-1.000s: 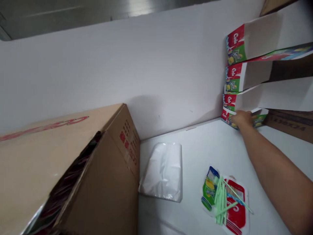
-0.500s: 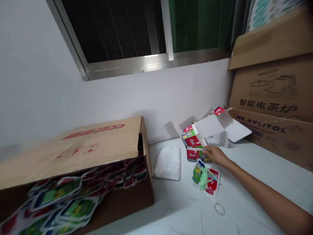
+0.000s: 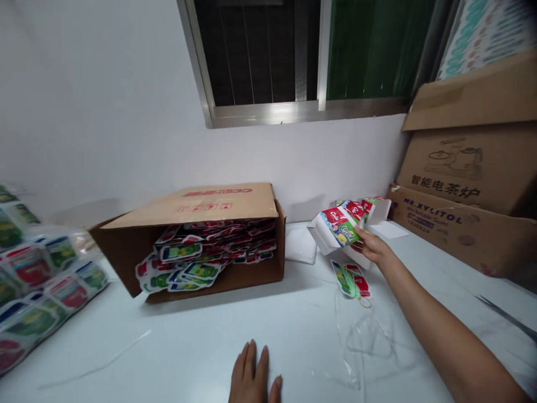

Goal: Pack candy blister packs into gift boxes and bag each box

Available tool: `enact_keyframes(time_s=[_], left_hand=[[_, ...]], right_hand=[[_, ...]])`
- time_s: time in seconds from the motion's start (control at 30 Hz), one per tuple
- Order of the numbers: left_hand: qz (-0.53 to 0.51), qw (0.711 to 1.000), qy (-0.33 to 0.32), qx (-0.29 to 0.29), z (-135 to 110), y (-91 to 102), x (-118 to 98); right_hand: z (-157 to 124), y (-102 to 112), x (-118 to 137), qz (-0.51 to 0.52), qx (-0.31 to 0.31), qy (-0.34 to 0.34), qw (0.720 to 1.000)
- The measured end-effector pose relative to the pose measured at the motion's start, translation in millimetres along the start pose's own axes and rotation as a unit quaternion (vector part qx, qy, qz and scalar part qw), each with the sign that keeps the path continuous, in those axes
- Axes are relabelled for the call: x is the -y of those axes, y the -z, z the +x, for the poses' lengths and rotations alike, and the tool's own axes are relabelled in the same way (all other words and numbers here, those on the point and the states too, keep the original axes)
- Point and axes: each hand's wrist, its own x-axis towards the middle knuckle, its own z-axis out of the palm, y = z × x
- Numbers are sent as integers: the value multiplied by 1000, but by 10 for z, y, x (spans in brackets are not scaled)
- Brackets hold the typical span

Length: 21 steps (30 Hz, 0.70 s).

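Observation:
My right hand [image 3: 373,247] is closed on a printed paper box [image 3: 333,226] with red cola and green lemon-drink pictures and white inner flaps, tilted above the table. Behind it are more printed box pieces [image 3: 375,206]. Just below the hand lie drink-shaped packets [image 3: 340,279] with a light green bundle [image 3: 352,285] on top and a thin ring [image 3: 365,302] beside them. At the bottom middle, my left hand [image 3: 251,374] rests palm down on the white table [image 3: 188,347], fingers stretched out and holding nothing.
An open carton [image 3: 218,208] on its side is full of drink-shaped packets [image 3: 201,271]. Filled clear bags [image 3: 50,302] stand at left. A white packet [image 3: 301,246] lies by the wall. Cartons [image 3: 461,229] are stacked at right, near scissors-like metal blades [image 3: 503,314]. Clear plastic film [image 3: 369,336] lies in front.
My right hand has lifted the printed box and turned its printed side up. My left hand has come into view on the table. The view has shifted, showing bags at left.

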Motion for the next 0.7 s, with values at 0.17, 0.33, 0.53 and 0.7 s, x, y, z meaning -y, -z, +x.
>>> enact_keyframes(time_s=[0.17,0.33,0.53,0.7], left_hand=[[-76,996,-5,43,-6,158,47],[-220,974,55,7,16,285,43],[-421,889,172,-51,425,791,-512],[-498,845,179,-72,881,929,-817]], right_hand=[[-376,-15,121,130,-35,48,990],[-756,-145,185,155,-75,75,982],[-1694,-658,259,-20,-6,180,983],[-2558,-1014,180,-238,157,466,838]])
